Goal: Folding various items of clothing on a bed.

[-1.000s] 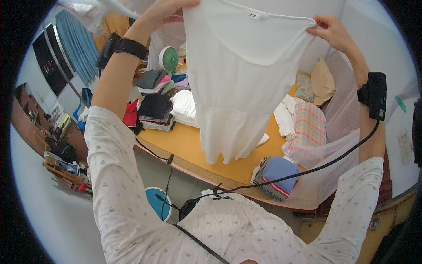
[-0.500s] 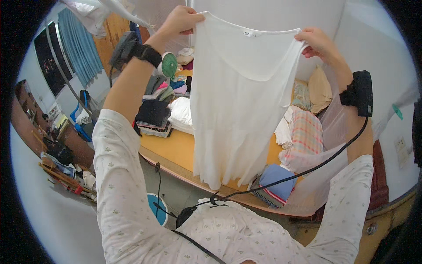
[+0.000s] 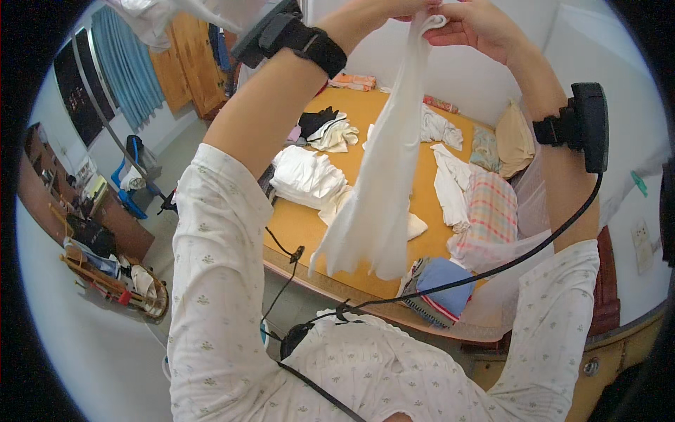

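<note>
A white garment (image 3: 380,190) hangs folded lengthwise in front of me, its top edge pinched between both hands at the top of the view. My left hand (image 3: 394,7) grips the garment's top from the left, mostly cut off by the frame edge. My right hand (image 3: 474,24) holds the same top edge from the right, fingers closed on the cloth. The garment's lower end dangles above an orange wooden platform (image 3: 302,228).
Clothes lie on the platform: a folded white pile (image 3: 306,176), a plaid cloth (image 3: 489,211), a blue folded piece (image 3: 443,292), black and white items (image 3: 327,126) farther back. A blue chair (image 3: 133,176) and a wooden cabinet (image 3: 193,63) stand left.
My hands came together, folding the spread-out garment in half lengthwise; it now hangs as a narrow strip. The view tilted down toward the platform.
</note>
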Tool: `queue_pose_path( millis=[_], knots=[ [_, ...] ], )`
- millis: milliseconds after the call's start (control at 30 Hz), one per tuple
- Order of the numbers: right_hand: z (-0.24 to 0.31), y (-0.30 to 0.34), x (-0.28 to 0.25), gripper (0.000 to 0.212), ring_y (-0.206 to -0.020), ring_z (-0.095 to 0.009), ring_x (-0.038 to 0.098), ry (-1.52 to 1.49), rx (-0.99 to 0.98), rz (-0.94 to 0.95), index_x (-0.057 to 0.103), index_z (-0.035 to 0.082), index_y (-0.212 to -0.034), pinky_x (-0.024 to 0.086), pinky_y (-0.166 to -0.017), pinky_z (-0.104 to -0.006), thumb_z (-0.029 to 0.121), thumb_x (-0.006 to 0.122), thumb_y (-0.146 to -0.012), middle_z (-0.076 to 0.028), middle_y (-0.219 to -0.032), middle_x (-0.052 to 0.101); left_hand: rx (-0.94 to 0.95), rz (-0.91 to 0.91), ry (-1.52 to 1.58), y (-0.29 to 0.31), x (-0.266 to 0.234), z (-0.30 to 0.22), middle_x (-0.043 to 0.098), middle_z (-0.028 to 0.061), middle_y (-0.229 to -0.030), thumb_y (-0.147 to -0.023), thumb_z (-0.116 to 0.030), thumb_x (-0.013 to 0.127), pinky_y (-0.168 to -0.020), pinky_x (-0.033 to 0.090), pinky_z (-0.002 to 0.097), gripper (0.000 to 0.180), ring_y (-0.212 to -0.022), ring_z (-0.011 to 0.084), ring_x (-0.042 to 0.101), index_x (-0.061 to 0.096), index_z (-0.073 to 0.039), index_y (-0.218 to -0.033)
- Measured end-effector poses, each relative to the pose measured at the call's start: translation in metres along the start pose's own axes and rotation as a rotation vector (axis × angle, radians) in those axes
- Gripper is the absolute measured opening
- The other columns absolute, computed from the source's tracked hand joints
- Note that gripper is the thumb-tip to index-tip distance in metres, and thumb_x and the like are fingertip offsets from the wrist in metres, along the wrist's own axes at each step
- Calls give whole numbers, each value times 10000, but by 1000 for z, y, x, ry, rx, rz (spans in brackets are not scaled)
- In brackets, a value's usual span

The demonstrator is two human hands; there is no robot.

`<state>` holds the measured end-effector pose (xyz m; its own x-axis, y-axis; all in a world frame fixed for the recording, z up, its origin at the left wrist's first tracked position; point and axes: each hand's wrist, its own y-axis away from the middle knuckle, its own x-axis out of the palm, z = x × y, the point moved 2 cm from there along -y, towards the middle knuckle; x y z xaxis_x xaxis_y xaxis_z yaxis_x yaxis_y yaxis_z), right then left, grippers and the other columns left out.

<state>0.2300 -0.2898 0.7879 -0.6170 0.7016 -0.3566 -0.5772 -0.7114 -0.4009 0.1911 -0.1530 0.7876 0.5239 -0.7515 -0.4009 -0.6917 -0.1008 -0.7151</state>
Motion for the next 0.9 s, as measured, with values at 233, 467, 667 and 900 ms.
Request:
queue_pose_path(
  millis=[233,467,667,900],
  knots=[
    [7,4,2,313,-647,-210,642,258,-100,-103,484,-96,-1057,568,-605,-303,132,500,-843,-153,-830,609,49,4,25,3,4,-2,641,119,-735,-756,-250,618,-551,481,283,318,-627,169,605,634,45,-873],
    [-3,1,-16,231,-604,-199,635,299,-186,-232,522,-54,-991,560,-548,-286,127,507,-848,-152,-796,613,260,-164,-36,75,13,52,617,56,-730,-780,-264,654,-579,477,247,295,-643,123,583,626,1,-905],
    [0,6,-15,194,-598,-192,631,302,-202,-282,528,-36,-966,555,-533,-281,114,522,-844,-142,-772,613,149,54,59,120,52,88,600,59,-787,-765,-207,655,-671,478,264,242,-750,137,584,614,-32,-926],
    [-1,11,-26,176,-603,-186,627,254,-231,-285,528,-26,-951,555,-542,-282,113,527,-841,-128,-763,607,-72,378,79,118,63,92,567,96,-935,-750,-294,676,-681,489,296,395,-813,150,586,583,-29,-1029]
  ],
)
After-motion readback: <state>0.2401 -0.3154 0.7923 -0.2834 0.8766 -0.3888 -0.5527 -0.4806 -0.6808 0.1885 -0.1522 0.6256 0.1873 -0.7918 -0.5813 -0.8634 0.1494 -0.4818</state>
